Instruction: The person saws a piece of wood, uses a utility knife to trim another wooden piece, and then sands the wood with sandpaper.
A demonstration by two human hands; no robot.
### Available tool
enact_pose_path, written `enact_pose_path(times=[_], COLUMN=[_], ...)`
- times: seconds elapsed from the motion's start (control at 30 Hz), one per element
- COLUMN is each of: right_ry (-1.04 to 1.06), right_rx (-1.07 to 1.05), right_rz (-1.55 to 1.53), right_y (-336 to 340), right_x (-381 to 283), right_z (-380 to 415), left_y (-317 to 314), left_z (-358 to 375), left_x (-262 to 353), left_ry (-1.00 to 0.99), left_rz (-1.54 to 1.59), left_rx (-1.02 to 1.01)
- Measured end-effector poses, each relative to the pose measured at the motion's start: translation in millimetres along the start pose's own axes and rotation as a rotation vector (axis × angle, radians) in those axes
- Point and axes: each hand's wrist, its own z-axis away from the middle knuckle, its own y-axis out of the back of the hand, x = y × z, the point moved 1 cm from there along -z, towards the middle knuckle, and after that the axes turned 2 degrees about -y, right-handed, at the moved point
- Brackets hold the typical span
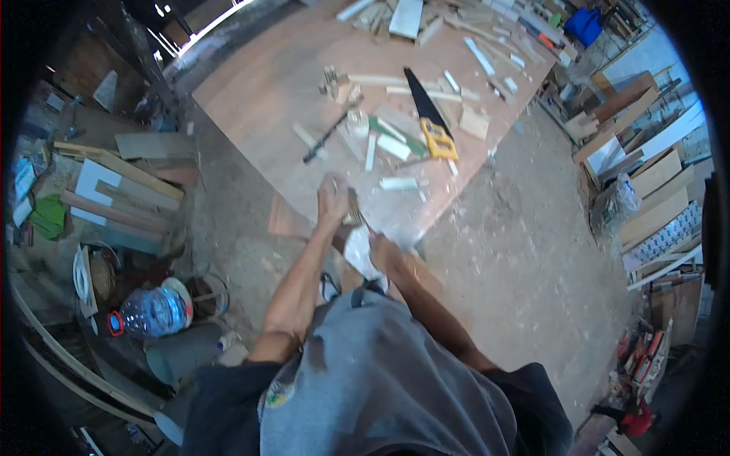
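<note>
Grey shirt fills my view at 6 o'clock; left hand curled around a small tool at the plywood table edge, exact grip I cannot tell; right hand closed on a pale piece just below it; yellow-handled handsaw lies at 1 o'clock on the table, black bar at 12; water jug on the floor at 9.
</note>
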Motion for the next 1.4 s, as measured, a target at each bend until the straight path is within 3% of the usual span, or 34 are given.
enact_pose_path(times=[0.03, 0.13, 0.43, 0.5, 0.53, 0.57, 0.63, 0.67, 0.7, 0.77, 0.83, 0.9, 0.97, 1.03, 1.07, 1.1, 1.2, 1.27, 1.4], right_ry=[-0.029, 0.072, 0.075, -0.084, 0.019, 0.011, -0.112, 0.062, 0.055, 0.139, 0.110, -0.062, -0.010, -0.052, 0.287, -0.045, -0.036, 0.228, 0.193], right_rx=[0.020, 0.048, 0.068, -0.056, -0.236, -0.224, 0.059, 0.148, 0.132, 0.103, 0.019, -0.079, -0.025, -0.137, -0.182, -0.008, 0.086, 0.143, 0.139], right_rz=[-0.060, -0.078, -0.013, 0.047, 0.191, 0.171, -0.011, -0.100, -0.089, -0.162, -0.208, -0.026, -0.069, 0.102, 0.168, -0.037, -0.132, -0.217, -0.145], right_y=[10, 19, 2, 6, 13, -2, -6, -11, -10, -1, 4, 9, -15, -40, -49, -43, -4, 1, -13], right_x=[-5, -12, -26, -27, -1, 11, 21, 35, 38, 19, 2, -17, 3, 42, 61, 43, 10, -3, -12], right_z=[-3, 12, 7, -10, -12, 2, 4, 8, 15, 11, 12, 3, -16, -47, -47, -37, -13, -2, -20], left_y=[5, 7, 2, 5, 4, 3, -16, -5, -6, -3, -4, -5, -5, -11, -9, -12, -7, 0, 10], left_z=[-17, -4, -10, -13, -9, -1, -16, -16, -8, -16, -11, -16, -16, -1, -1, -16, -19, -14, -14], left_x=[6, 8, 5, 22, 26, 15, -13, 3, 1, 2, 1, -1, -3, -2, -3, 1, 3, 4, 16], left_ry=[-0.024, 0.177, 0.085, 0.120, 0.171, 0.157, -0.178, 0.158, 0.179, 0.055, 0.076, 0.107, 0.092, 0.078, 0.065, 0.054, 0.089, 0.080, 0.167], left_rz=[0.004, 0.187, 0.105, 0.136, 0.161, 0.151, 0.057, 0.070, 0.073, 0.105, 0.073, 0.089, 0.070, 0.060, 0.031, 0.018, 0.077, 0.121, 0.114], left_rx=[0.019, -0.065, -0.056, -0.117, -0.167, -0.184, -0.017, -0.137, -0.137, -0.120, -0.129, -0.115, -0.152, -0.189, -0.180, -0.153, -0.143, -0.169, -0.237])
